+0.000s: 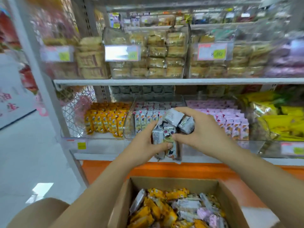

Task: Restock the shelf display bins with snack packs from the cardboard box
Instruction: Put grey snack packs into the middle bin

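Two bare hands hold a bundle of white snack packs [171, 129] in front of the middle clear bin [130, 125] on the lower shelf. The left hand [144, 142] grips the lower packs; the right hand [197, 129] clutches the upper ones. That bin already holds a front row of matching packs. Below, the cardboard box [164, 182] still holds many mixed orange, white and pink packs, so much restocking seems left.
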Motion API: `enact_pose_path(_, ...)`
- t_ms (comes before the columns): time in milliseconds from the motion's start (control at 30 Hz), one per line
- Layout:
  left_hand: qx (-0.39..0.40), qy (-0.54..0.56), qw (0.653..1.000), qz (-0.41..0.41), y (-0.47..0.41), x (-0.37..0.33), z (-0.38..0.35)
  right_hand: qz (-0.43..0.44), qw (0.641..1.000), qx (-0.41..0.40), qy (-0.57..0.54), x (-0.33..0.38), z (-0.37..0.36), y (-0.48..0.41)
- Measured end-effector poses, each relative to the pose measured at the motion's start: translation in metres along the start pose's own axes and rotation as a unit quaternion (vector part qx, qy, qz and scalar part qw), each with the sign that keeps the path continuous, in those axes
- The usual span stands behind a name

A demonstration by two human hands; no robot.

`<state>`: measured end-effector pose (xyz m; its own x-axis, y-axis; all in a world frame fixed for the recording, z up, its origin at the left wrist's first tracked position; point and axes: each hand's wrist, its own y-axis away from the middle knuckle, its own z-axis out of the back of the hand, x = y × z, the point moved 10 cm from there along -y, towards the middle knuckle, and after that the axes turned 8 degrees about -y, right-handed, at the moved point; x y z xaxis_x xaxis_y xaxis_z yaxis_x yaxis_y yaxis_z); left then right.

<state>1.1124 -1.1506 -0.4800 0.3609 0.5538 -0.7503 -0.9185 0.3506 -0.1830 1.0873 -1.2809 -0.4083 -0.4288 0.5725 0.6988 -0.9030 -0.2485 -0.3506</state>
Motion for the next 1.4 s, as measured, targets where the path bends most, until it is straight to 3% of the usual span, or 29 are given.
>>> enact_pose_path(533,-0.060,0.058,0.996,-0.003,-0.096,0.024,0.049,0.016,0.994,-0.034,-0.100,-0.036,0.002,-0.112)
enact_pose_path(633,-0.053,0.039,0.998,0.003,-0.099,0.032,0.053,0.015,0.994,-0.008,-0.104,-0.038,-0.010,-0.121)
enact_pose_path(800,0.014,-0.047,0.996,0.073,-0.089,0.062,0.025,-0.061,0.992,0.043,-0.104,-0.079,-0.047,-0.107)
enact_pose_path(933,0.024,-0.061,0.991,0.113,-0.096,0.073,0.021,-0.203,0.959,0.108,-0.165,-0.109,-0.067,-0.097)
enact_pose_path(1300,0.108,-0.033,0.985,0.129,-0.113,0.097,-0.003,-0.249,0.942,0.223,-0.032,-0.124,-0.070,-0.100)
enact_pose_path(1400,0.123,-0.043,0.983,0.126,-0.111,0.101,-0.006,-0.248,0.945,0.211,0.021,-0.130,-0.067,-0.104)
